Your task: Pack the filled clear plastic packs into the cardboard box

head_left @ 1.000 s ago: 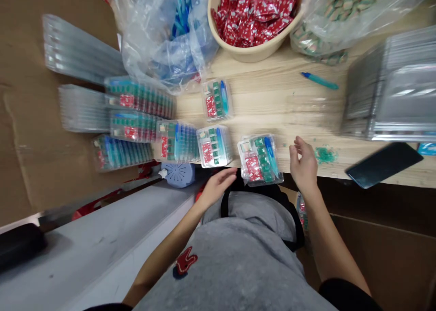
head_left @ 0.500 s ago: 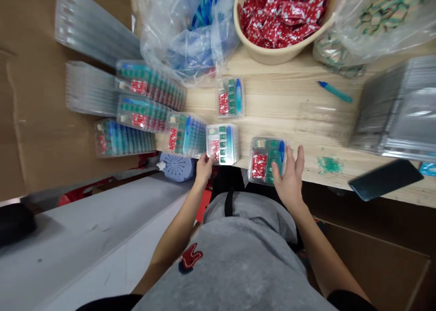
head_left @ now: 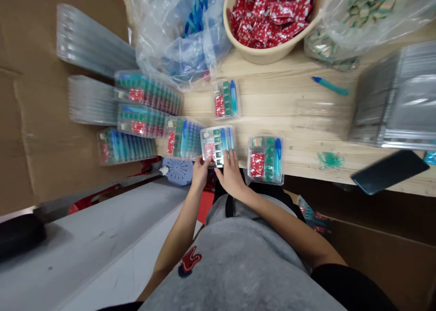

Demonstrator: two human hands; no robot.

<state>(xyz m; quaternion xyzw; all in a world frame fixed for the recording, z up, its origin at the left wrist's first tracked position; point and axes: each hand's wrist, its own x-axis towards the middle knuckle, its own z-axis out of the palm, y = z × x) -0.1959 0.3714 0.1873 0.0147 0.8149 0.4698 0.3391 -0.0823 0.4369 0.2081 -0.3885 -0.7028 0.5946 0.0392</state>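
Trays of clear plastic [head_left: 218,143], rectangular and stacked, touch the outstretched right hand [head_left: 233,176] and the left hand [head_left: 200,172], whose grip I can't make out.

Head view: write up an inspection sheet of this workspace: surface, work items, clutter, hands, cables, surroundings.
Surface: light wood-grain table.
Work items: stack of filled clear packs at the near edge; another filled pack to its right.
Clutter: loose pen, green crumbs, dark phone.
Hands: left hand at the stack's near left corner; right hand with fingers over its near edge.
Cables: nothing seen.
Surroundings: cream tub of red packets on the far side; brown cardboard on the left.
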